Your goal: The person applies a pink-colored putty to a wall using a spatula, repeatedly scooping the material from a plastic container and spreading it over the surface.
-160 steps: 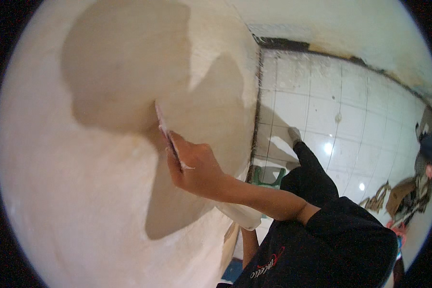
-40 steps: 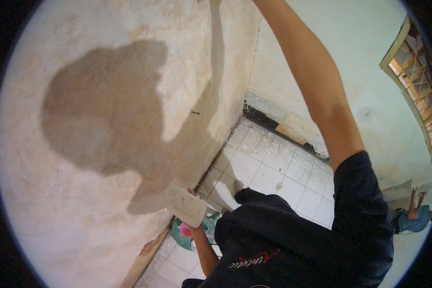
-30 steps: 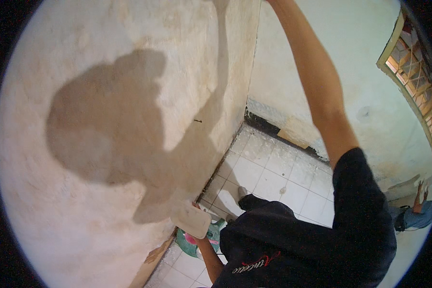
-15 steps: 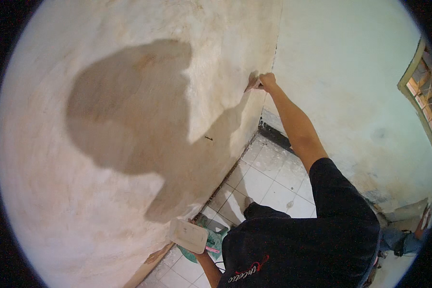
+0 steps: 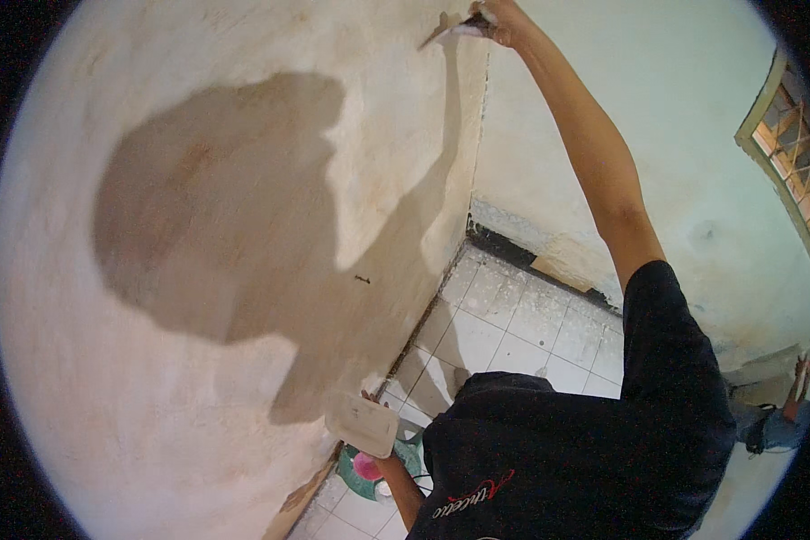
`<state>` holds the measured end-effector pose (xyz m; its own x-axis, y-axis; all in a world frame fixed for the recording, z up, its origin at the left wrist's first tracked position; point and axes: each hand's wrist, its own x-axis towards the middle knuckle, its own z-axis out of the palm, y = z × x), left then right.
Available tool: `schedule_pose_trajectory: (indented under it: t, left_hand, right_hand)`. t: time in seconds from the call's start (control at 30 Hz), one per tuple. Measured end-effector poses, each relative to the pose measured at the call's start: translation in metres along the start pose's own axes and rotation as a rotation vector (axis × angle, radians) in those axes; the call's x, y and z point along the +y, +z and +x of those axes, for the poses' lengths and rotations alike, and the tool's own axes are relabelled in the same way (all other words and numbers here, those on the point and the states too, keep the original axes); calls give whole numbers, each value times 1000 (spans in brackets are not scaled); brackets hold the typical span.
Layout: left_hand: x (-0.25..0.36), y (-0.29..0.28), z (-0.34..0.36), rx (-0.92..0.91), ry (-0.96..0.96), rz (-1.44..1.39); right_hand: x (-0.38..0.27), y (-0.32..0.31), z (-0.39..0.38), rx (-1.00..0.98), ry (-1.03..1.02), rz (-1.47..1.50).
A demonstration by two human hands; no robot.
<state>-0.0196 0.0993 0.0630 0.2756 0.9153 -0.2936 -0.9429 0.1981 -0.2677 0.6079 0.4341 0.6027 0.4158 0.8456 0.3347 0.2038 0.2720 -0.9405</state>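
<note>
My right hand (image 5: 502, 20) is raised to the upper part of the wall, close to the corner. Its fingers are closed around what looks like a putty knife (image 5: 468, 29), with the blade toward the beige wall (image 5: 396, 117). Low down near the same wall, my left hand (image 5: 389, 464) holds a shallow, pale rectangular tray (image 5: 362, 427) from beneath. Fingertips show past the tray's far edge, while the palm is hidden. The tray's face carries a thin beige smear.
A small dark nail-like piece (image 5: 362, 279) sticks out of the beige wall. White floor tiles (image 5: 504, 346) meet both walls. A green item (image 5: 355, 477) and a pink round thing (image 5: 366, 466) lie below the tray. A window (image 5: 787, 148) and another person (image 5: 774, 423) are at the right.
My right hand has moved up the wall with the putty knife, and the arm is stretched higher. The tray stays in my left hand, shifted slightly in view.
</note>
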Motion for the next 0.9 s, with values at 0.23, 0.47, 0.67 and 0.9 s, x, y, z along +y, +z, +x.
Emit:
schedule_pose_trajectory:
  t: [0.23, 0.47, 0.67, 0.9]
  left_hand:
    - [2, 14, -33, -21, -13, 183]
    - [-29, -16, -84, -29, -152, 287]
    - [-33, -30, -153, 21, -137, 89]
    - [-11, -93, -203, -27, -65, -109]
  right_hand:
    - [5, 5, -140, 118, -97, 304]
    - [290, 30, -241, 389, 422, -304]
    - [331, 95, -266, 276, 486, -165]
    - [226, 147, -187, 28, 259, -202]
